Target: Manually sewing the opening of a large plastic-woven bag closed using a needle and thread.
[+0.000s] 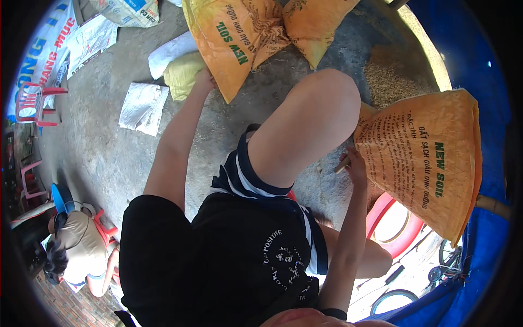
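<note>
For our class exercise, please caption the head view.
Left hand at a large orange printed sack, right hand holding a short tan stick-like piece beside a second orange printed sack.

Looking like a covered yard or shed tbh: blue tarp is hanging along one side, orange sacks and grainy stuff are crowding the concrete floor.

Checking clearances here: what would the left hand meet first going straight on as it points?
The orange sack just ahead; the left hand is at its edge, perhaps touching, though depth is hard to judge.
</note>
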Demonstrator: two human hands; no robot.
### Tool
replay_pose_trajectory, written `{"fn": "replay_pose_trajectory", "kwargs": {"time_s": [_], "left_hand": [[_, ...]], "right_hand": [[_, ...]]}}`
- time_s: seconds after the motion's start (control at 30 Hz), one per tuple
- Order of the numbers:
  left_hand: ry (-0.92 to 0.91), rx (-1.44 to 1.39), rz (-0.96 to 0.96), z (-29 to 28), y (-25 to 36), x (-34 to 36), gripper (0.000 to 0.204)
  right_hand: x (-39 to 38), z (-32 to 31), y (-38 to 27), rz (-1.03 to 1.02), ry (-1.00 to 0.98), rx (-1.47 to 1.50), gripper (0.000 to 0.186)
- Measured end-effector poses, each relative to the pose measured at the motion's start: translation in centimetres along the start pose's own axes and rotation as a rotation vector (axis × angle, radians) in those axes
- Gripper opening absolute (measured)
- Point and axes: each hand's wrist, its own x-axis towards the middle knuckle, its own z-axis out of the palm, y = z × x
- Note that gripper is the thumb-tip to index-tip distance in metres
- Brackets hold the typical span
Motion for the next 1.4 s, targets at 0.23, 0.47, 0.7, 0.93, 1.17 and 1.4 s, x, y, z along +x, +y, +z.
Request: {"fn": "replay_pose_trajectory", "kwargs": {"time_s": [0.23, 0.47, 0.7, 0.93, 1.17, 1.4], "left_hand": [[-0.212, -0.104, 0.053, 3.7, 12.1, 5.3, 0.016], [0.097, 0.151, 0.219, 11.7, 14.2, 0.0, 0.004], [0.149, 0.996, -0.005, 2.3, 7.7, -0.9, 0.043], [0.035, 0.133, 0.071, 8.4, 10.1, -8.2, 0.064], [0.047, 0.891, 0.462, 5.2, 9.7, -1.5, 0.039], [-0.098, 0.796, 0.681, 14.8, 20.5, -1.6, 0.037]], "right_hand": [[-0.1, -1.2, 2.0, 0.006, -0.017, 0.025, 0.027], [-1.5, -3.3, 3.4, 0.06, 0.162, 0.03, 0.028], [-0.5, -2.9, 4.8, 0.022, 0.114, 0.022, 0.028], [-1.4, -3.4, 5.5, 0.012, 0.195, 0.022, 0.03], [-1.8, -2.0, 5.4, 0.061, 0.293, 0.004, 0.028], [-2.0, -3.8, 6.7, 0.052, 0.359, -0.013, 0.023]]}}
